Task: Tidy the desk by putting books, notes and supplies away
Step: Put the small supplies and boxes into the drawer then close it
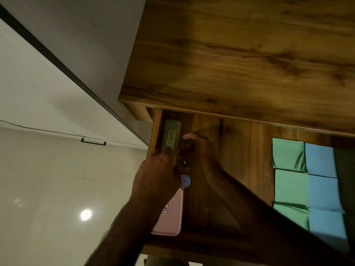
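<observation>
Left grip (157,169) clasps one olive box (171,131); right grip (197,148) unclear; three green pads (288,186), three blue pads (322,191).

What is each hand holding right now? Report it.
Left hand: grips the olive box.
Right hand: curled inside the drawer; contents cannot be told.

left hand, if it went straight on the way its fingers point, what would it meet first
Most likely the dark olive box along the drawer's left wall; the left hand points up it, fingertips about at its near end. Contact is too blurred to confirm.
</observation>
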Available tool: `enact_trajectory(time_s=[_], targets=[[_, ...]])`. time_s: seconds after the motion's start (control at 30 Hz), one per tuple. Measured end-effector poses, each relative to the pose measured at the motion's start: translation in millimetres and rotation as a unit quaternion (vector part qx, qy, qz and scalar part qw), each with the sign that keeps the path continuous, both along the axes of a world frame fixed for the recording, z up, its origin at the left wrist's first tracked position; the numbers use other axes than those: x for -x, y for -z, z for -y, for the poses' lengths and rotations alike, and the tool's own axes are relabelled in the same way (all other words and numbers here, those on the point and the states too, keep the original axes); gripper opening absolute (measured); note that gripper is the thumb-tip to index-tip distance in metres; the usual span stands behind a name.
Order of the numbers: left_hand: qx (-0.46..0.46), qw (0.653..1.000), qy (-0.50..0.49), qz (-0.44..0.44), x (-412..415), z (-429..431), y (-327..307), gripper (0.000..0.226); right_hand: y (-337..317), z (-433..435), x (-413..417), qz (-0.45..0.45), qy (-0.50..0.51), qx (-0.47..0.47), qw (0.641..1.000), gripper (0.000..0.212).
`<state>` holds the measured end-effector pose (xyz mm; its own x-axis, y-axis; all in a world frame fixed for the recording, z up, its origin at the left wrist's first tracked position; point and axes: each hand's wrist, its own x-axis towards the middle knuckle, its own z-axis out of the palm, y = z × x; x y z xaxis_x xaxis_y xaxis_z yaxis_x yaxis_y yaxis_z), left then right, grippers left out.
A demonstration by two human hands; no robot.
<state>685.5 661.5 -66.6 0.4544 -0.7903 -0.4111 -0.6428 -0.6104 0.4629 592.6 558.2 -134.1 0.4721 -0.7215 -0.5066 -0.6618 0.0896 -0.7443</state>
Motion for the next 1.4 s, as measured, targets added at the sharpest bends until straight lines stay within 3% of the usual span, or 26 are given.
enact_trajectory(time_s=[0.1,0.13,0.2,0.27,0.43,0.63,0.8,1.0,1.1,1.4], targets=[[-0.011,1.0,0.013,0.004,0,2,4,0.038,5,8,19,-0.016,-0.022,0.051,0.998,0.023],[-0.012,1.0,0.021,0.006,0,2,4,0.037,7,11,26,-0.049,-0.071,0.089,0.992,0.024],[-0.018,0.999,0.041,0.008,1,4,7,0.036,14,12,37,-0.103,-0.156,0.142,0.972,0.041],[-0.026,0.998,0.065,0.006,3,5,11,0.034,18,10,42,-0.121,-0.18,0.166,0.962,0.041],[-0.061,0.994,0.092,-0.005,4,5,23,0.031,24,17,52,-0.088,-0.144,0.155,0.973,0.037],[-0.062,0.993,0.1,0.009,2,3,27,0.036,26,28,66,-0.134,-0.136,0.18,0.965,0.033],[-0.047,0.987,0.146,0.055,3,11,25,0.046,17,31,59,-0.081,-0.12,0.147,0.979,0.022],[-0.051,0.953,0.225,0.199,-1,37,40,0.044,12,47,42,-0.146,-0.136,0.207,0.958,0.051],[-0.056,0.955,0.207,0.206,1,38,46,0.041,14,50,32,-0.178,-0.19,0.234,0.937,0.054],[-0.054,0.959,0.197,0.195,1,30,47,0.051,18,63,26,-0.106,-0.149,0.255,0.95,0.043]])
